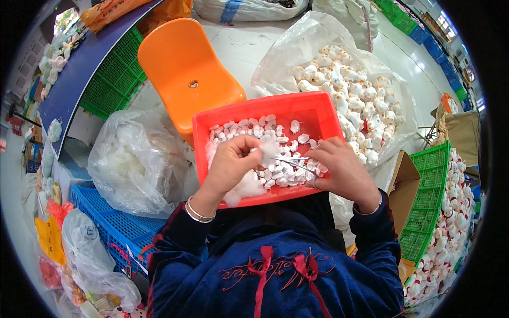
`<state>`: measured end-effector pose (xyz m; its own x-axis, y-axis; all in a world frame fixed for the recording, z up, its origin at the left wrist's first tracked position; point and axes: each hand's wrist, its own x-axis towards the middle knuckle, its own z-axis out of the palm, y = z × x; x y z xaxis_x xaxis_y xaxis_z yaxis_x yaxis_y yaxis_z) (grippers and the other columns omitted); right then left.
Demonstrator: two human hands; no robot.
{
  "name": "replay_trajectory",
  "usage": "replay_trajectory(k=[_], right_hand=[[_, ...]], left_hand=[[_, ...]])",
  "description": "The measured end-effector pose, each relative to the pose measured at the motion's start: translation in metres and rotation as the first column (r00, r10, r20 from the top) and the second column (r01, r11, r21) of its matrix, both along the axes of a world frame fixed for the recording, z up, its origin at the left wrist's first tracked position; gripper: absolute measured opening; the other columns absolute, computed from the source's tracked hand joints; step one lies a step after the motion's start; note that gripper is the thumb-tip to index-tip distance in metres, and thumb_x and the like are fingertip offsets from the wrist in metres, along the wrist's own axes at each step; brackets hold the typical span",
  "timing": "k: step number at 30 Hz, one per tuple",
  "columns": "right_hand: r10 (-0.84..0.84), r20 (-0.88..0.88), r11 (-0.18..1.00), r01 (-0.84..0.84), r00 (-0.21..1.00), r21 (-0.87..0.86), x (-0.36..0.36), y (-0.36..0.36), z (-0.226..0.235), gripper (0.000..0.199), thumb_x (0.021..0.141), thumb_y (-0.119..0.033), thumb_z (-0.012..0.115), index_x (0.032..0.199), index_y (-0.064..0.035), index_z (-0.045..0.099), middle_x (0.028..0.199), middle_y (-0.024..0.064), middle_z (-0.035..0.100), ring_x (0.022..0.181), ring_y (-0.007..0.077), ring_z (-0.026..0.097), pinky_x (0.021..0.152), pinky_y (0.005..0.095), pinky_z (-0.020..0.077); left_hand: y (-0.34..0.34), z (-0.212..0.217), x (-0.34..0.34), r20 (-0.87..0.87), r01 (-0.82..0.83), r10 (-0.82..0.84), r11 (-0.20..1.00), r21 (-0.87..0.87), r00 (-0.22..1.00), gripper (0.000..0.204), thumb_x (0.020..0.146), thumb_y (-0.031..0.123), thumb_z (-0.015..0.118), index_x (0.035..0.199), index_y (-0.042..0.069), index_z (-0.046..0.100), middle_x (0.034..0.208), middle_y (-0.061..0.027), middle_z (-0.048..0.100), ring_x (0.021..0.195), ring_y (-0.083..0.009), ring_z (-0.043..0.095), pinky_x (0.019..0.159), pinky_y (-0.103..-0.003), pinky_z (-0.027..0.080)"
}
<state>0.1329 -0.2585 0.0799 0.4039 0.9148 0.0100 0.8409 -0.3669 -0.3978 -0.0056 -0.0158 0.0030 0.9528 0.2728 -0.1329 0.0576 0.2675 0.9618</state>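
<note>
While the scissor-like tool (290, 159) points left, long axis crosswise, the arched right hand (340, 165) grips it; the left hand (231, 161) pinches fluff (270, 150).

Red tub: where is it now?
In the head view, the red tub is central, beneath the left hand and right hand, with the orange chair beyond its left end.

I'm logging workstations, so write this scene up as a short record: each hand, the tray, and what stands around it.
Left hand: pinches white fluff
Right hand: holds scissor-like metal tool, pointing toward the fluff
Red tray: small white pieces, loose stuffing
Left: clear stuffing bag, blue crate
Beyond, left: orange chair
Right: translucent bag of white plush parts, green crate
</note>
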Motion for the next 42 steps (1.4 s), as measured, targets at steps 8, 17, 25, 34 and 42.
replay_trajectory(k=[8, 17, 25, 34, 42], right_hand=[[0.003, 0.071, 0.999, -0.006, 0.997, 0.041, 0.001, 0.003, 0.006, 0.056, 0.065, -0.021, 0.087, 0.118, -0.0094, 0.07, 0.111, 0.0094, 0.064, 0.117, 0.0315, 0.057, 0.099, 0.0444, 0.0449], [0.029, -0.013, 0.998, -0.03, 0.999, -0.059, 0.0, 0.005, 0.005, 0.034, 0.076, -0.024, 0.081, 0.106, -0.0093, 0.076, 0.093, 0.007, 0.065, 0.098, 0.0284, 0.062, 0.085, 0.0447, 0.0438], [-0.029, 0.123, 0.998, 0.023, 0.992, 0.053, -0.005, 0.007, 0.0, 0.05, 0.072, -0.021, 0.085, 0.119, -0.0094, 0.069, 0.111, 0.0081, 0.065, 0.111, 0.03, 0.058, 0.094, 0.0431, 0.0438], [-0.036, 0.176, 0.998, 0.043, 0.984, -0.041, -0.009, 0.008, -0.005, 0.041, 0.074, -0.021, 0.083, 0.112, -0.0111, 0.072, 0.1, 0.0067, 0.065, 0.102, 0.0285, 0.06, 0.089, 0.0426, 0.0435], [0.023, 0.053, 0.998, -0.02, 0.998, -0.054, -0.01, 0.015, -0.013, 0.041, 0.076, -0.023, 0.083, 0.113, -0.0101, 0.072, 0.102, 0.0079, 0.066, 0.104, 0.0299, 0.061, 0.089, 0.0435, 0.0457]], left_hand=[[-0.004, 0.005, -0.005, 0.026, -0.011, 0.006, 0.987, 0.163, 1.0, 0.016, 0.097, 0.004, 0.068, 0.112, -0.002, 0.071, 0.092, -0.0019, 0.072, 0.079, -0.0067, 0.066, 0.072, -0.021, 0.054], [-0.001, 0.007, -0.004, -0.029, 0.014, -0.012, 0.998, 0.058, 1.0, 0.021, 0.1, 0.007, 0.067, 0.116, -0.005, 0.072, 0.093, -0.006, 0.073, 0.078, -0.0101, 0.069, 0.072, -0.025, 0.058], [0.0, -0.005, -0.001, -0.05, -0.075, 0.071, 0.993, -0.086, 0.996, 0.015, 0.1, 0.007, 0.065, 0.109, -0.004, 0.069, 0.092, -0.0073, 0.072, 0.072, -0.0102, 0.068, 0.068, -0.025, 0.059], [0.0, -0.011, -0.002, -0.048, -0.132, 0.125, 0.97, -0.205, 0.991, 0.015, 0.101, 0.009, 0.066, 0.111, -0.002, 0.068, 0.09, -0.0075, 0.071, 0.07, -0.0115, 0.068, 0.068, -0.025, 0.06], [-0.002, -0.007, -0.005, -0.043, -0.067, 0.066, 0.997, -0.027, 0.997, 0.016, 0.099, 0.005, 0.065, 0.112, -0.003, 0.07, 0.092, -0.007, 0.072, 0.077, -0.0106, 0.069, 0.073, -0.026, 0.061]])
